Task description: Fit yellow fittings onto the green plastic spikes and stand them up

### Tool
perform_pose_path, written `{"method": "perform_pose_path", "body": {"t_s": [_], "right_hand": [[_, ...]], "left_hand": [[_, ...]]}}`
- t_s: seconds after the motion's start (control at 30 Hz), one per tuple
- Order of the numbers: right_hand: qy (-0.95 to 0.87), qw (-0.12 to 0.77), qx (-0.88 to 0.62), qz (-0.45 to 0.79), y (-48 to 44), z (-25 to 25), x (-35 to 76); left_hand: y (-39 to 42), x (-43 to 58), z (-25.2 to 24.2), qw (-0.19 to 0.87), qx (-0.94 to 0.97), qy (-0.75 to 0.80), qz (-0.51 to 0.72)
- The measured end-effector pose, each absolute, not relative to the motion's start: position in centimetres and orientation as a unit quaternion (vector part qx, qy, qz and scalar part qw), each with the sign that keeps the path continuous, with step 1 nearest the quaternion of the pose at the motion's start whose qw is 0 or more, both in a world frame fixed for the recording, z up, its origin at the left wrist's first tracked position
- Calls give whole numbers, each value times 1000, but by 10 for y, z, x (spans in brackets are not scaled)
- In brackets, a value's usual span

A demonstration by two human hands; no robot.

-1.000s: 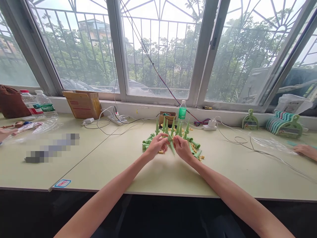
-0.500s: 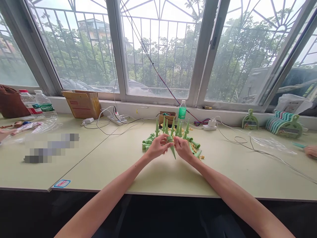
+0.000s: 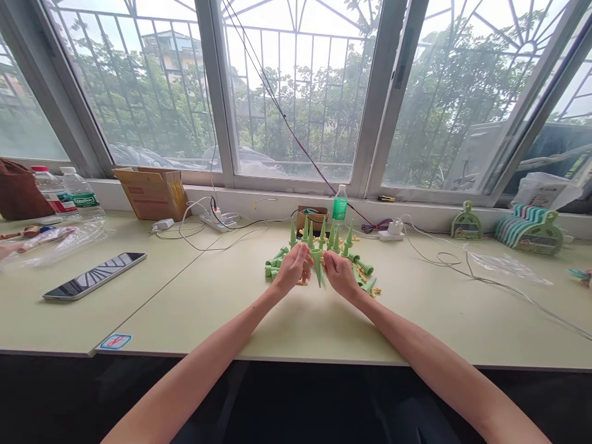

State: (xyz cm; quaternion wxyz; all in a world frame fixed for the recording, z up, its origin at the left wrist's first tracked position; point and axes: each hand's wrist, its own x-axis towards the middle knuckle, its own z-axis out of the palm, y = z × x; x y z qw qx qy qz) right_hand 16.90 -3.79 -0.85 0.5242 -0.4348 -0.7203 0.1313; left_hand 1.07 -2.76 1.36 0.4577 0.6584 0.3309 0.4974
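Between my two hands is a green plastic spike (image 3: 317, 266), its wide open end up and its point down. My left hand (image 3: 293, 269) has curled fingers at the spike's left side, their tips partly hidden. On the other side my right hand (image 3: 341, 272) is closed, thumb and finger pressed together against the spike's edge. Several more green spikes (image 3: 348, 239) stand upright just behind the hands. Loose green ribbed pieces (image 3: 274, 266) lie left of them, and others (image 3: 364, 265) lie to the right among small yellow parts (image 3: 377, 291).
A green-labelled bottle (image 3: 340, 203) and a small open box (image 3: 312, 217) stand behind the spikes. Cables and power strips (image 3: 391, 235) run along the wall. A phone (image 3: 95, 277) and cardboard box (image 3: 150, 193) are left; green dustpans (image 3: 531, 234) are right. Another person's hand shows at the left edge.
The spike has turned more upright, its wide end now showing between my hands. My left hand has shifted slightly left and its grip has changed. The right hand stays nearly in place.
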Motion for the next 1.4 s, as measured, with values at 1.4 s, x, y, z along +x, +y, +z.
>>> {"method": "perform_pose_path", "body": {"t_s": [1.4], "right_hand": [[-713,513,-452,155,-37,-12,170]], "left_hand": [[-33,10,11,411,742,305,433]]}}
